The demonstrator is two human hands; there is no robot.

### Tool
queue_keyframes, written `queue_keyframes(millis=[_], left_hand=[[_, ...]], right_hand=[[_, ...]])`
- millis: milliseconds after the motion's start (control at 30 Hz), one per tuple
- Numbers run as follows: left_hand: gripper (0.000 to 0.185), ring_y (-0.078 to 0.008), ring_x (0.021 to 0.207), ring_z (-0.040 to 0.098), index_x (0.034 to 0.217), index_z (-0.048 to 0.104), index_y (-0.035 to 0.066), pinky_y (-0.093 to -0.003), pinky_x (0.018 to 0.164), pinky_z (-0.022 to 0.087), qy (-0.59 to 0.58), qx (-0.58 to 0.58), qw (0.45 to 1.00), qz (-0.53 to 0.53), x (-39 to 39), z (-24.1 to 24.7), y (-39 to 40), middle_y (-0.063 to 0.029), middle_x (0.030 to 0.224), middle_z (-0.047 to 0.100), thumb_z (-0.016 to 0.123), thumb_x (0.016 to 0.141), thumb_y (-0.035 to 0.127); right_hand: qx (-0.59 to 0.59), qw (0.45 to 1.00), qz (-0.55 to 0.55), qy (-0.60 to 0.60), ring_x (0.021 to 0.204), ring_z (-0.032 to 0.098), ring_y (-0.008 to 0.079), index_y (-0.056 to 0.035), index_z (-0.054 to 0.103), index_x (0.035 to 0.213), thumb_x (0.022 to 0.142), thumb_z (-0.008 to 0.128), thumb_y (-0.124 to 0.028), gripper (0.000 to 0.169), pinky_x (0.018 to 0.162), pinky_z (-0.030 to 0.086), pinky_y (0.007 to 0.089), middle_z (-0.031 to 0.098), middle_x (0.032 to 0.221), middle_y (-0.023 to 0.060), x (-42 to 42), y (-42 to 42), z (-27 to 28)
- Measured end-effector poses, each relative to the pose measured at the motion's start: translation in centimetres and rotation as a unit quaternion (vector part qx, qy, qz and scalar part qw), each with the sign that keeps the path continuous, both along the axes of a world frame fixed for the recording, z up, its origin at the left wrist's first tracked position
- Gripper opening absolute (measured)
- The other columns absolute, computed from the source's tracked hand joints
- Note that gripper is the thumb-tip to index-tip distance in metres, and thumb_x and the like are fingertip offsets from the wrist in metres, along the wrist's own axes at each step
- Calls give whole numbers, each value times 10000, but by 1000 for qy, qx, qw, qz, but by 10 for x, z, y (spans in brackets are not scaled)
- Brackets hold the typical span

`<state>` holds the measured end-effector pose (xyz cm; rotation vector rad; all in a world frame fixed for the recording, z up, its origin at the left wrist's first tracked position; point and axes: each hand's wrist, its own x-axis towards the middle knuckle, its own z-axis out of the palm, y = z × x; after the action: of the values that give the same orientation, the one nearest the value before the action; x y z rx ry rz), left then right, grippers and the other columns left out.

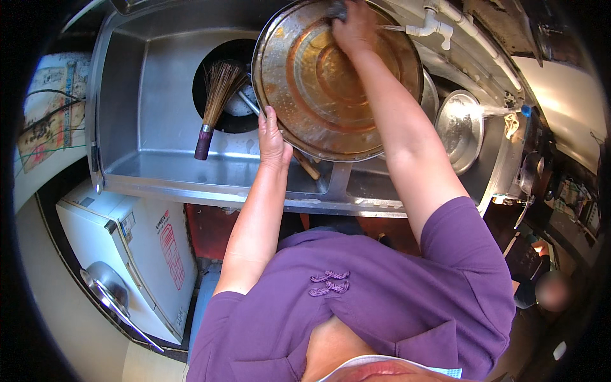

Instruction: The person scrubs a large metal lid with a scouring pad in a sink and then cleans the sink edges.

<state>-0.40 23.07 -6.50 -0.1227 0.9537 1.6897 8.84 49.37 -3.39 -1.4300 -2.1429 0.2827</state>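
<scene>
A large round metal lid or pan (305, 90), browned with ringed stains and beaded with water, is tilted over the divider of a stainless-steel double sink (172, 119). My left hand (275, 141) grips its near left rim. Against its far upper surface my right hand (355, 28) presses a dark scouring pad (337, 10); that hand is slightly blurred. Water runs from a white plastic tap (425, 29) toward the lid beside my right hand. Left of the lid, a bristle brush (217, 105) with a purple handle leans over a dark wok (203, 81).
A metal basin (459, 133) stands in the right sink under a second stream of water. A wooden handle (306, 164) pokes out below the lid. At lower left is a white refrigerator or freezer (143, 248) with a metal pot (107, 286) beside it. Another person (530, 281) is at far right.
</scene>
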Motion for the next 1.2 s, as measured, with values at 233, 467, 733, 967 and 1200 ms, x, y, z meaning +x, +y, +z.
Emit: queue_keyframes(millis=[233, 467, 733, 967, 1200], left_hand=[[491, -256, 1228, 540, 1412, 449, 82, -415, 1047, 446, 2, -2, 1000, 4, -11, -4, 8, -89, 1367, 555, 522, 1027, 377], [460, -254, 1211, 552, 1385, 471, 77, -417, 1038, 452, 7, -4, 1000, -15, -15, -8, 12, -90, 1351, 567, 508, 1035, 374], [460, -289, 1249, 532, 1401, 462, 75, -450, 1062, 434, 3, -23, 1000, -19, -20, -11, 17, -107, 1388, 543, 485, 1043, 362], [480, -301, 1278, 511, 1415, 458, 63, -452, 1086, 412, 24, -28, 999, -20, -27, -7, 23, -114, 1415, 524, 490, 1039, 360], [465, -284, 1250, 533, 1375, 488, 11, -422, 1085, 407, 16, -57, 997, -53, -34, -21, 24, -122, 1380, 555, 463, 1050, 343]], right_hand=[[36, 997, 70, -16, 1265, 412, 470, -13, 558, 1190, 694, 750, -182, 558, 1112, 321, 534, 449, 1348, 267, 80, -110, -10], [19, 990, 141, -23, 1264, 449, 410, -83, 600, 1205, 699, 786, -232, 559, 1091, 358, 530, 506, 1347, 220, 62, -59, -12], [-82, 992, -61, -70, 1255, 468, 408, -58, 607, 1192, 813, 681, -242, 427, 1077, 374, 494, 531, 1327, 235, 139, -35, 29], [-17, 997, -32, -74, 1275, 408, 445, -64, 574, 1178, 672, 779, -159, 554, 1080, 348, 541, 453, 1336, 232, 174, -191, 2], [-113, 978, 174, -17, 1336, 404, 398, -103, 593, 1144, 515, 847, -153, 680, 1148, 328, 501, 462, 1395, 175, 100, -289, 27]])
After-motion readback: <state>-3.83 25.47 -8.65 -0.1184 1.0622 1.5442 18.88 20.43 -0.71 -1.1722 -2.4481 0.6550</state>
